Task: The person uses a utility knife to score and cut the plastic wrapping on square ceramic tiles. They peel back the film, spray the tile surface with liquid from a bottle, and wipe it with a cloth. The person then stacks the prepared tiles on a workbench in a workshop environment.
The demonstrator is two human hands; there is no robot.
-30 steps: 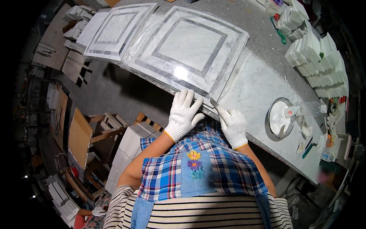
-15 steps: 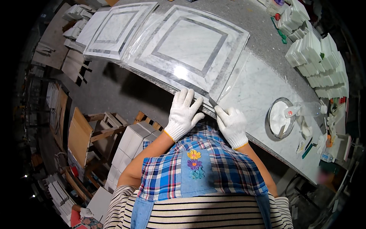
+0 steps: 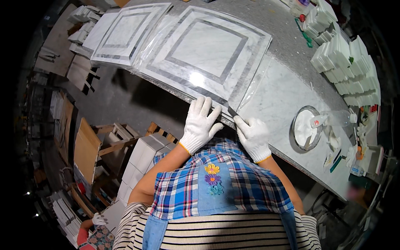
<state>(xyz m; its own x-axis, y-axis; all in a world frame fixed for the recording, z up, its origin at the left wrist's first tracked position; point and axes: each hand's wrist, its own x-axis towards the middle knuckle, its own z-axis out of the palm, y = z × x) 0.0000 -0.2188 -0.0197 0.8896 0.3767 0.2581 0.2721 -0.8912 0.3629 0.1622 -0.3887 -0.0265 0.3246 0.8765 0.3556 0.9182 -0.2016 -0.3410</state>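
A white marble panel (image 3: 207, 51) with grey inlaid frames lies on the workbench in front of me. My left hand (image 3: 201, 124), in a white knit glove, rests with fingers spread on the panel's near edge. In my gloved right hand (image 3: 254, 135) a thin dark blade (image 3: 232, 111) is pinched, its tip at the panel's near right corner. The hand hides its grip end, so its exact kind cannot be told. Clear plastic film (image 3: 252, 93) shows along the panel's right side.
A second inlaid panel (image 3: 122, 32) lies to the left. On the right stand a metal bowl (image 3: 294, 135) of white material, a plastic bottle (image 3: 339, 119) and stacked white pieces (image 3: 333, 58). White blocks (image 3: 139, 160) and wooden frames are at lower left, near another person (image 3: 96, 235).
My hands and the blade stay almost in the same place. At lower left, the other person's gloved hand and body have shifted slightly.
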